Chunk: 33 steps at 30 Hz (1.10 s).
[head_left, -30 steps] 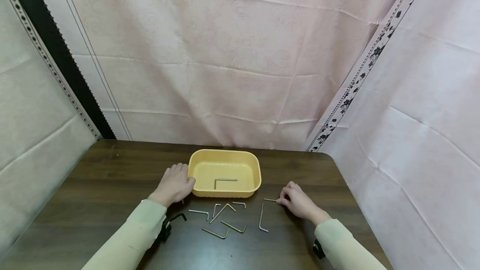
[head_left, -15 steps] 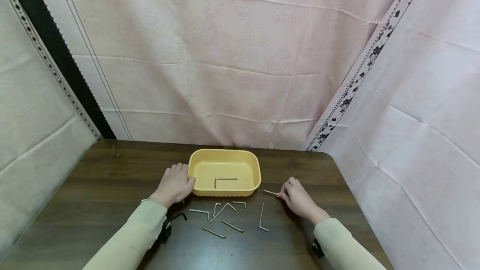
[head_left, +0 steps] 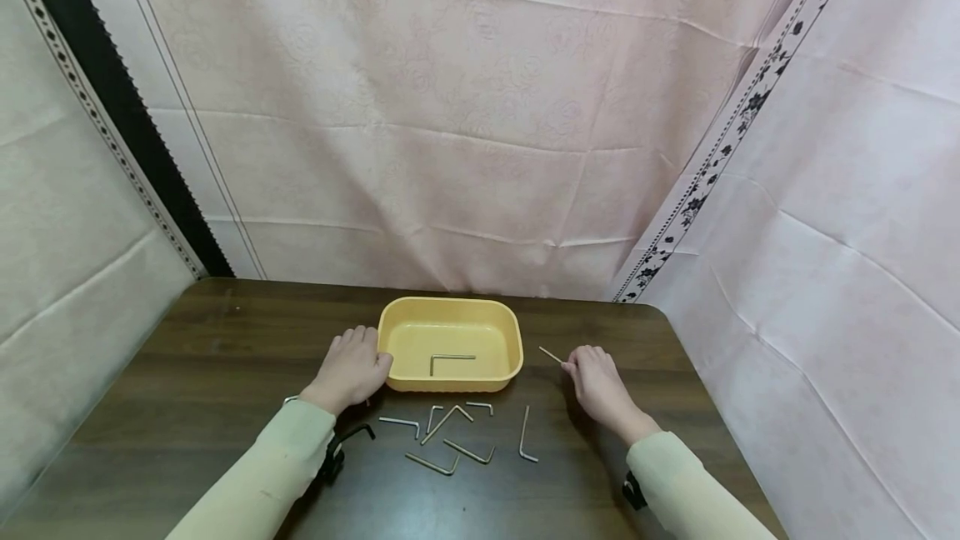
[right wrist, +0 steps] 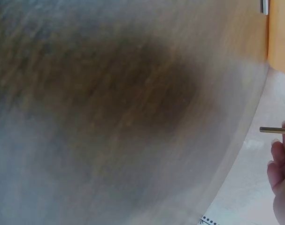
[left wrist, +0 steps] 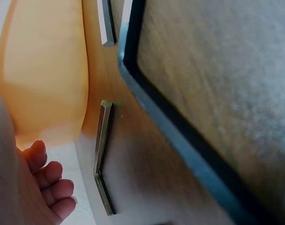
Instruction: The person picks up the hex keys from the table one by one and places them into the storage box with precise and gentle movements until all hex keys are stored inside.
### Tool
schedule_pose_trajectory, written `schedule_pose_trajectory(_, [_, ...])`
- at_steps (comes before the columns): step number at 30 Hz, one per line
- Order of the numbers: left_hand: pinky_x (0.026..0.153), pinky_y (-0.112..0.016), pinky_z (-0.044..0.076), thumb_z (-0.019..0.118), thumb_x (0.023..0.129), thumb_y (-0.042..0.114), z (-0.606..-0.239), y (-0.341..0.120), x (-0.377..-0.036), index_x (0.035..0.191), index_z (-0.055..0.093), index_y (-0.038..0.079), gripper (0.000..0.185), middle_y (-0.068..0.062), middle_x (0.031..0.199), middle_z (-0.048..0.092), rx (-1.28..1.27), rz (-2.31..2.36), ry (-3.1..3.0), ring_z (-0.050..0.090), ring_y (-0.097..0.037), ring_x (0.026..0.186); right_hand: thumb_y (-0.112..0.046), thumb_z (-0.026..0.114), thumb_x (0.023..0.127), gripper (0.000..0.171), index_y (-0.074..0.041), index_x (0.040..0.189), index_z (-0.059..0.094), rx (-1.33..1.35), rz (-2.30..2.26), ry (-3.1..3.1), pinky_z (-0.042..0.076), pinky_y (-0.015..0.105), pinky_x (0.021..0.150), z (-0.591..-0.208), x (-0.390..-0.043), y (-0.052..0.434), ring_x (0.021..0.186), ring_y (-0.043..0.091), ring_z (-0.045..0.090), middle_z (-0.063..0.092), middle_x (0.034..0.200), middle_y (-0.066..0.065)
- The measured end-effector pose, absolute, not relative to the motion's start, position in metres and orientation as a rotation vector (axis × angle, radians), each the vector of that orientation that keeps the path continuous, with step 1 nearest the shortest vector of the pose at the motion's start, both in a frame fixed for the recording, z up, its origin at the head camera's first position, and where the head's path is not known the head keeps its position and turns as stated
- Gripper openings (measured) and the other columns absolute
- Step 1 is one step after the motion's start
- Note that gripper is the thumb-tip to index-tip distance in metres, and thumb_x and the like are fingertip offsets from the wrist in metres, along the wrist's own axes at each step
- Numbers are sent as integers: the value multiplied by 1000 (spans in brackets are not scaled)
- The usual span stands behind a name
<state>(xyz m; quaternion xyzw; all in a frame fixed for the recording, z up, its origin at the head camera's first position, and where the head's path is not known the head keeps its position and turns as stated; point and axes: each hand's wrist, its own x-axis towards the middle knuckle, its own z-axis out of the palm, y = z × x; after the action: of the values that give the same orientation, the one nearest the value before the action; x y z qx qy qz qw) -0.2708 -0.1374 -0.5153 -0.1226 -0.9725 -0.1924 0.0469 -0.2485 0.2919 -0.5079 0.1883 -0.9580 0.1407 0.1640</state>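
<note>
A yellow plastic tray (head_left: pixel 450 385) stands near the table's far side with one hex key (head_left: pixel 453 357) inside. My left hand (head_left: pixel 348 373) holds the tray's left end, thumb over the rim; in the left wrist view its fingers (left wrist: pixel 60 190) curl beside the tray wall. To the right of the tray, my right hand (head_left: pixel 602 390) pinches a brass-coloured hex key (head_left: pixel 551 354), whose free end points up and left. In the right wrist view a short piece of that hex key (right wrist: pixel 273 130) sticks out past the fingertips; the rest is hidden.
Several loose hex keys (head_left: pixel 468 452) lie on the dark wooden table (head_left: pixel 247 357) in front of the tray. A black hex key (head_left: pixel 358 432) lies close to the left wrist, and a silver one (head_left: pixel 523 436) stands apart at right. Pale cloth (head_left: pixel 450 148) hangs behind the table.
My right hand has moved away from me and slightly right, and the hex key in it has turned from nearly level to slanting up-left. My left hand and the tray stay put.
</note>
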Motion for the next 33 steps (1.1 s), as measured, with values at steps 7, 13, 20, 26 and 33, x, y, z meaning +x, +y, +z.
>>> schedule_pose_trajectory(7, [75,-41,31,45,92,26,-515,-138,-271,103,51,2,28,-5,86,43,-373,-587,-2965,39,-25,81,-11,62,93,13,-11,85,52,583,421,-2649,36,39,75,-496,-259,279,78,22,46,49,81,-2])
schedule_pose_trajectory(13, [76,-41,32,44,92,25,-514,-138,-270,103,52,2,27,-5,86,44,-373,-606,-2971,39,-25,81,-14,59,95,12,-11,86,53,629,425,-2664,37,39,78,-480,-270,253,80,22,47,51,83,-1])
schedule_pose_trajectory(20, [76,-41,32,44,92,26,-513,-137,-270,106,52,1,30,-5,87,44,-368,-604,-2985,39,-25,82,-13,59,95,10,-11,87,54,704,429,-2670,38,39,81,-466,-279,217,84,23,49,51,84,0])
schedule_pose_trajectory(26, [76,-41,31,43,92,26,-514,-137,-271,105,52,1,30,-5,87,44,-363,-620,-2991,40,-25,82,-15,60,95,9,-12,88,54,772,375,-2676,38,39,83,-467,-287,194,85,22,49,51,82,-2])
schedule_pose_trajectory(33, [76,-41,31,44,93,26,-513,-137,-270,106,52,1,29,-5,88,44,-370,-652,-2994,39,-25,82,-18,60,96,12,-11,88,54,822,311,-2719,39,39,85,-471,-292,170,85,21,49,52,82,-2])
